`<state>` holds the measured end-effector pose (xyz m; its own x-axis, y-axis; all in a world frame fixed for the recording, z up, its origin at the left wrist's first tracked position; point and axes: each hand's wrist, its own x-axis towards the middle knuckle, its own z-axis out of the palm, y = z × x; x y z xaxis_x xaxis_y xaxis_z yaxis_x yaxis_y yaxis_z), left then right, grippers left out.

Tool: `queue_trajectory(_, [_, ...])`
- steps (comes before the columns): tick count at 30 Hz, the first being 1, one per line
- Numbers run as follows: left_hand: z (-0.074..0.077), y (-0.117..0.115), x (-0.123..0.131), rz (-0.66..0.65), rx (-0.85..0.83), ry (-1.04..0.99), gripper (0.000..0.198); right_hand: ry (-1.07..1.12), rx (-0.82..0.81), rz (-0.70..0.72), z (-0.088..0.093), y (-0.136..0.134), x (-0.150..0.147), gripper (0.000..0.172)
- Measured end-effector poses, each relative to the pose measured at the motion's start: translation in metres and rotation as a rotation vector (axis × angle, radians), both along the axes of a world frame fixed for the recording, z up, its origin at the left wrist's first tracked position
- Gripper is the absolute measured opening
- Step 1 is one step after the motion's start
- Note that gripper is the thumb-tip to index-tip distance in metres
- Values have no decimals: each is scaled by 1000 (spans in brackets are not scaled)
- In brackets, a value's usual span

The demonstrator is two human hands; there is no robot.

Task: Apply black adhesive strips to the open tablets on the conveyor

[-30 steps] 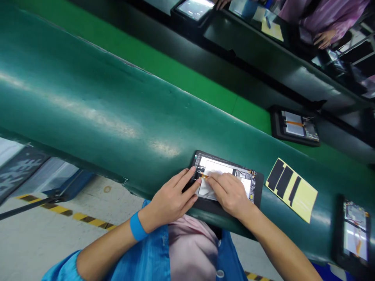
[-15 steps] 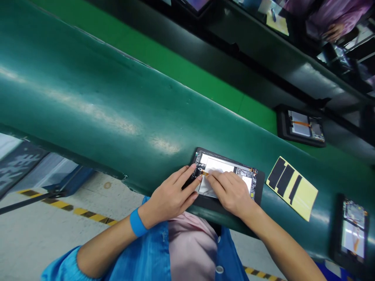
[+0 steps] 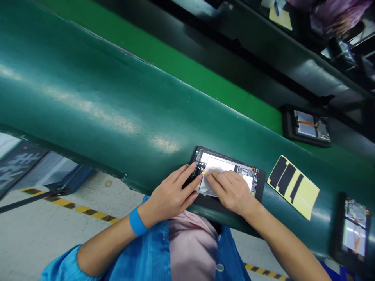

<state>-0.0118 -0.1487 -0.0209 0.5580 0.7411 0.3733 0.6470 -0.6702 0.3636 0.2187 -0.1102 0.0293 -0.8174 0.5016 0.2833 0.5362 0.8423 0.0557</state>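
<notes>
An opened tablet (image 3: 220,163) lies in a black tray (image 3: 260,185) on the green work surface, its white inner plate and circuit board showing. My left hand (image 3: 172,191) rests on the tablet's left end, fingers stretched out and fingertips touching it; a blue band circles that wrist. My right hand (image 3: 230,189) bends over the middle of the tablet, its fingers pressed together at a small orange flex cable (image 3: 204,171). Part of the cable is hidden by these fingertips. To the right lies a yellow sheet (image 3: 304,197) with black adhesive strips.
Another opened tablet (image 3: 307,124) sits in a black tray on the green strip beyond. A further one (image 3: 355,230) lies at the right edge. Across the way, a co-worker's pink sleeve (image 3: 351,13) shows at upper right. Striped floor tape (image 3: 93,213) runs below the bench.
Both hands keep nearly the same place on the tablet; less of the orange cable shows by the right fingertips. The far tray appears slightly farther right, and the view has shifted a little.
</notes>
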Motion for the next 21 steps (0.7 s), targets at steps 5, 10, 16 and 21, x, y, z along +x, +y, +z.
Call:
queue_trajectory(5, [0, 0, -1, 5, -49, 17, 48, 39, -27, -37, -1, 1, -2, 22])
queue_trajectory(10, [2, 6, -10, 10, -151, -140, 53, 130, 24, -178, -4, -19, -7, 16])
queue_trajectory(16, [20, 30, -7, 17, -103, -134, 39, 249, -13, -243, -10, -73, -6, 12])
queue_trajectory(21, [37, 50, 14, -12, -85, -23, 25, 349, -16, -349, -13, -99, 15, 5])
